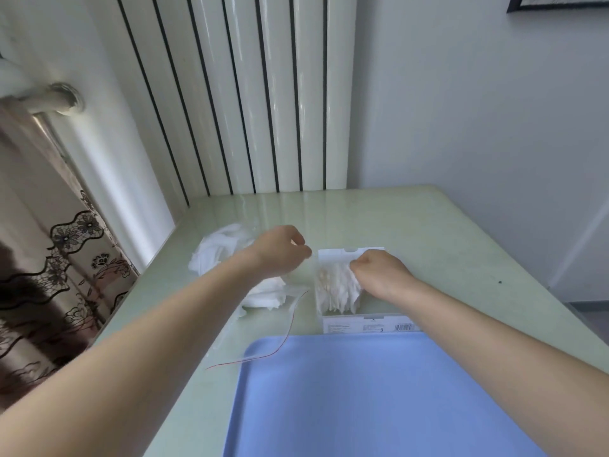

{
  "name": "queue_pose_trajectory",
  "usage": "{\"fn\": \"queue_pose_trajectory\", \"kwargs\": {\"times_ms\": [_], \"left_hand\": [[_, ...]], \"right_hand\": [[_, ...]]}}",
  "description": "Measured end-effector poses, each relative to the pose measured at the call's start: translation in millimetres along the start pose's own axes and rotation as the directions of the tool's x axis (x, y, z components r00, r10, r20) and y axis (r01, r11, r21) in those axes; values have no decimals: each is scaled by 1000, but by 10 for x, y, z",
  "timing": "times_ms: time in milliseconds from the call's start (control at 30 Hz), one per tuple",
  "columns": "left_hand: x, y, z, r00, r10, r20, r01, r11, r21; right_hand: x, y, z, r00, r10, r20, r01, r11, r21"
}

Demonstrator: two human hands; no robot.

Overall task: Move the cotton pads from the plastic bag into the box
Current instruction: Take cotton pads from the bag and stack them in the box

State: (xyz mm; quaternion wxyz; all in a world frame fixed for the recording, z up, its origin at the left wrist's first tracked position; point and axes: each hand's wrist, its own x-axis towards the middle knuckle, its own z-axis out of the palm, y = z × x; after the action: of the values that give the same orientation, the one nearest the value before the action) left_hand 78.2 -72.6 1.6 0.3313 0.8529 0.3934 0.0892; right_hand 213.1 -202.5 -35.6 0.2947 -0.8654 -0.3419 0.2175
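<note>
While the right hand presses a bunch of cotton pads into the clear box at frame centre, the left hand, fingers curled and seemingly empty, hovers over the plastic bag, where more pads lie. Packed upright and loose, the pads could spring out, or the light box could tip. A pale green counter carries a blue tray; a white radiator fills the upper frame.

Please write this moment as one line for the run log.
right hand: pressing cotton pads into box | left hand: above plastic bag, fingers curled | pads remain in bag | task: unfinished
</note>
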Motion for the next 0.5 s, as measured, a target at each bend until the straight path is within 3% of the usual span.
{"fn": "queue_pose_trajectory", "kwargs": {"times_ms": [100,200,267,367,433,500], "left_hand": [[-135,-193,-246,994,9,-105,-8,1000,2],[-244,-539,-403,978,-53,-203,65,997,52],[-300,-775,-428,961,-169,-219,180,983,28],[-351,-1035,-341,921,-333,-203,337,941,-12],[-367,-1128,-265,916,-364,-167,360,931,-54],[-356,-1191,-222,923,-364,-125,354,931,-92]], "right_hand": [[-221,-85,-3,974,-182,-138,152,966,-208],[-553,-225,90,836,-488,-251,444,870,-215],[-812,-317,198,720,-676,-157,647,736,-199],[-1011,-356,557,631,-756,172,764,568,-306],[-968,-364,841,596,-756,271,789,489,-371],[-859,-454,1041,608,-741,285,775,476,-415]]}}
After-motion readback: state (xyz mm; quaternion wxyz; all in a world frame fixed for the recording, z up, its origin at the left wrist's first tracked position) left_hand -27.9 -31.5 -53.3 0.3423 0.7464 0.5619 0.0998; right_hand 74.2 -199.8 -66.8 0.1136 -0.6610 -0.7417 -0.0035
